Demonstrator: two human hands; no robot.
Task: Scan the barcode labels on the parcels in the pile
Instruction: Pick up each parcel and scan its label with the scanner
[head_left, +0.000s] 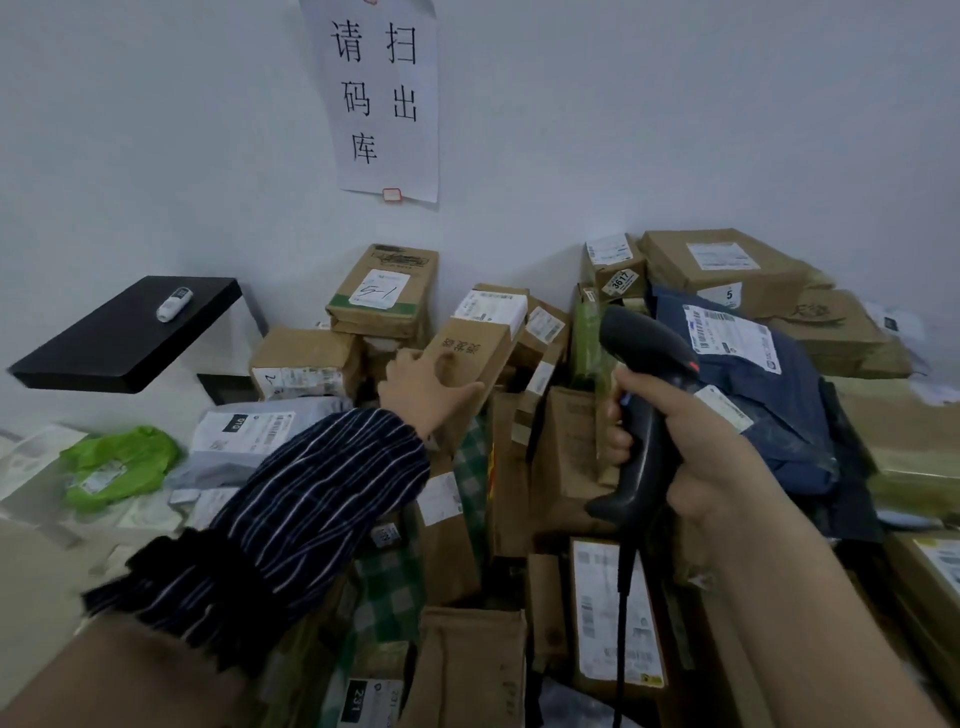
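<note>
Left hand on a box, right hand holding the scanner ready.

The left hand (421, 384) grips the near end of a tilted brown box (470, 358) in the pile of parcels (467, 665). Its white label (491, 306) sits at the far end, beyond the fingers. The right hand (691, 441) is wrapped round the handle of the black scanner (644, 364), just right of that box. The box looks wedged among leaning neighbours, so tugging it could bring them sliding down. The label faces upward, so a scan may miss. The cord (626, 597) below the right hand could snag on parcels.
</note>
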